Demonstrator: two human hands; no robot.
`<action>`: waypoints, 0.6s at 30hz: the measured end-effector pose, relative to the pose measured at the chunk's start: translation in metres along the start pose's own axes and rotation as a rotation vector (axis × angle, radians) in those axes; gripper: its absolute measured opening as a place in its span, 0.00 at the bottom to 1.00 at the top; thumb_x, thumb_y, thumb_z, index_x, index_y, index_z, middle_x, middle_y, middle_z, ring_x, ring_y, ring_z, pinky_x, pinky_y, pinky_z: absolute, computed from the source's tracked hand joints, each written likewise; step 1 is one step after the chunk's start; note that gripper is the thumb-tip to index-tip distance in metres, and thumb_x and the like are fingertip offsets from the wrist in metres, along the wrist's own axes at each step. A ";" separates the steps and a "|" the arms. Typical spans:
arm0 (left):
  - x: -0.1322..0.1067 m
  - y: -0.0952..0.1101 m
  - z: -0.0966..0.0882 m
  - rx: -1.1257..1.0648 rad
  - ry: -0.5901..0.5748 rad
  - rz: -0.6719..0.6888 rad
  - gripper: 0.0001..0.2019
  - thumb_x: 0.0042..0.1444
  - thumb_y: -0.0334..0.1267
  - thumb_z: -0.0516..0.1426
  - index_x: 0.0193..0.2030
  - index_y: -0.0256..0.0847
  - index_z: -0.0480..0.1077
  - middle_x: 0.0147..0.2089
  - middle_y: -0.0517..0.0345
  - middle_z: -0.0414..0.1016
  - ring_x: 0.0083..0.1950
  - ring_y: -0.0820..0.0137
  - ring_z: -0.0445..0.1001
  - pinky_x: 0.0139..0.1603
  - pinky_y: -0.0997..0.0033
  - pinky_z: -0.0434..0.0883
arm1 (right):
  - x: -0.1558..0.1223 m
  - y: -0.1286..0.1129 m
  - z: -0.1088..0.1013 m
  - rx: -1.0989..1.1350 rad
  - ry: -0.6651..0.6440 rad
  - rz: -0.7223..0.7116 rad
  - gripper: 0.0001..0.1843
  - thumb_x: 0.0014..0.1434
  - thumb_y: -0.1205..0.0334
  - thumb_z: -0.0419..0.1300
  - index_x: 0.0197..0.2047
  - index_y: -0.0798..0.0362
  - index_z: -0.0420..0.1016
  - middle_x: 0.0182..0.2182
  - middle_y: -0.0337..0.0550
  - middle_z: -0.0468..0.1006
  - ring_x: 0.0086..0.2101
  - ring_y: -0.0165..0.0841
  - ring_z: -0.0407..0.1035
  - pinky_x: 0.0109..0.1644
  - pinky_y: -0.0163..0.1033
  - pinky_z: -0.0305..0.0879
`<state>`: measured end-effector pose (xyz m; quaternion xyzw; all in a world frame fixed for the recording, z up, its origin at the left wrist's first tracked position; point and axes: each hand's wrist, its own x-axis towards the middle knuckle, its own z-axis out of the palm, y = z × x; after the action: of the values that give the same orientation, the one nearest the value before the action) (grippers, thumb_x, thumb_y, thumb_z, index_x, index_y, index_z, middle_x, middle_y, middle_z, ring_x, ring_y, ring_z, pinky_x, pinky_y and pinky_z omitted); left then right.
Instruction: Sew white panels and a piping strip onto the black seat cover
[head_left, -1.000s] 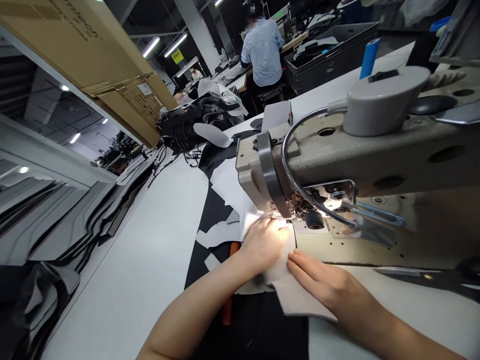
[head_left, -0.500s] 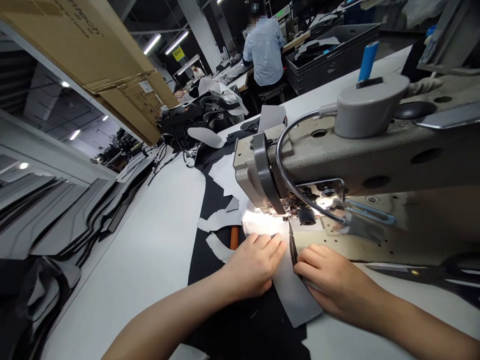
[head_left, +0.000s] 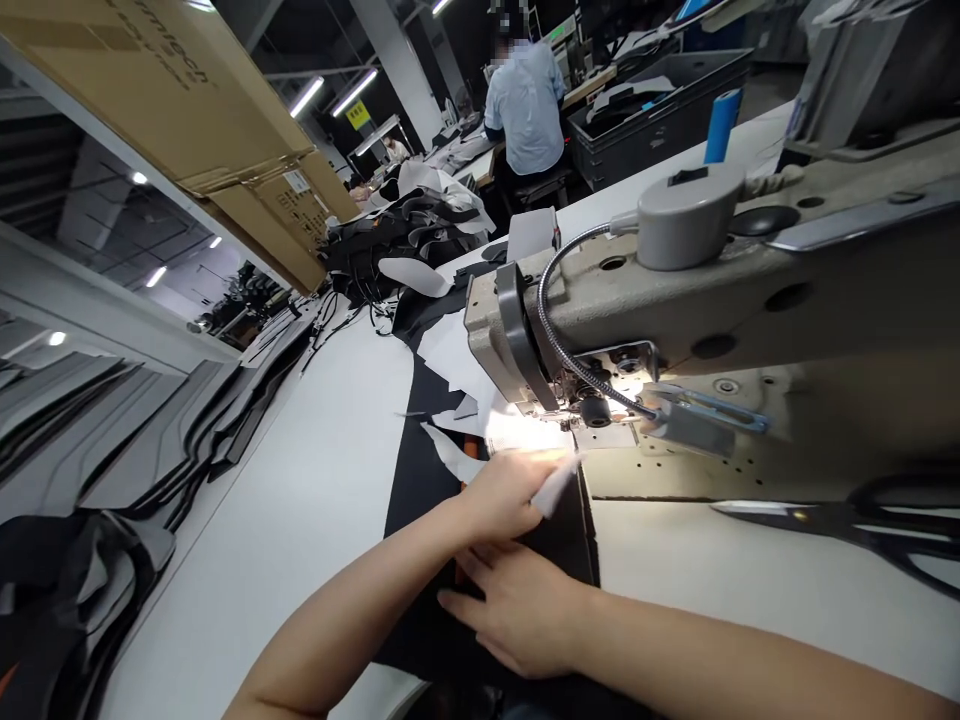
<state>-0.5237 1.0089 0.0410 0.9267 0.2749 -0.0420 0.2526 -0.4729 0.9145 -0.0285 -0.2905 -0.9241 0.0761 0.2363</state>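
Observation:
Just in front of the sewing machine (head_left: 592, 300), under its lamp light, my left hand (head_left: 506, 490) is closed on a light grey fabric piece (head_left: 556, 485). That piece is folded up at its near end and slightly blurred. Below my left wrist, my right hand (head_left: 529, 605) lies with fingers apart on black fabric (head_left: 420, 490), its upper fingers partly hidden behind the left hand. An orange stick-like thing (head_left: 471, 447) shows in part beside the left hand. Pale cut pieces (head_left: 450, 455) lie on the black fabric to the left.
Black-handled scissors (head_left: 847, 520) lie on the white table (head_left: 330, 440) at right. Stacked grey pieces (head_left: 165, 430) line the left side. Behind the machine are a fabric heap (head_left: 412, 215), cardboard boxes (head_left: 217, 110), a dark crate (head_left: 637, 140) and a seated person (head_left: 525, 105).
My right hand has moved left from the fabric's right edge to below my left wrist. The grey piece's near end, flat before, is now folded up in my left hand.

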 end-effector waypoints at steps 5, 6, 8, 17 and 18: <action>-0.008 -0.014 0.002 0.008 0.080 0.124 0.15 0.62 0.40 0.45 0.45 0.35 0.68 0.41 0.49 0.73 0.44 0.65 0.71 0.47 0.64 0.69 | -0.072 0.024 -0.034 -0.061 0.224 0.000 0.15 0.59 0.73 0.44 0.25 0.56 0.66 0.24 0.43 0.67 0.27 0.33 0.60 0.32 0.41 0.57; -0.009 -0.017 0.003 -0.050 0.109 0.085 0.16 0.63 0.42 0.44 0.42 0.35 0.68 0.37 0.50 0.72 0.41 0.66 0.71 0.45 0.66 0.69 | -0.090 0.031 -0.040 -0.090 0.247 0.102 0.16 0.59 0.75 0.43 0.25 0.56 0.66 0.24 0.43 0.66 0.27 0.33 0.60 0.31 0.42 0.56; -0.010 -0.019 0.003 -0.143 0.120 0.026 0.17 0.62 0.45 0.45 0.37 0.35 0.68 0.34 0.53 0.71 0.38 0.68 0.70 0.43 0.68 0.69 | -0.115 0.044 -0.047 -0.131 0.252 0.203 0.16 0.59 0.75 0.44 0.34 0.56 0.72 0.33 0.46 0.72 0.36 0.35 0.65 0.39 0.44 0.60; -0.011 -0.014 0.006 -0.206 0.197 0.050 0.12 0.60 0.40 0.49 0.41 0.35 0.69 0.36 0.55 0.73 0.36 0.70 0.70 0.40 0.71 0.69 | -0.092 0.038 -0.035 -0.085 0.110 0.304 0.19 0.55 0.60 0.55 0.49 0.59 0.71 0.49 0.53 0.71 0.55 0.42 0.58 0.64 0.52 0.47; -0.011 -0.013 0.006 -0.206 0.192 0.051 0.12 0.61 0.40 0.48 0.43 0.36 0.69 0.38 0.55 0.73 0.38 0.70 0.70 0.41 0.71 0.69 | -0.087 0.036 -0.034 -0.069 0.106 0.303 0.19 0.55 0.60 0.55 0.48 0.59 0.72 0.48 0.54 0.71 0.55 0.43 0.58 0.64 0.53 0.47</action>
<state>-0.5392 1.0097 0.0323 0.9024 0.2771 0.0819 0.3197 -0.3760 0.8943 -0.0424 -0.4382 -0.8580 0.0637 0.2602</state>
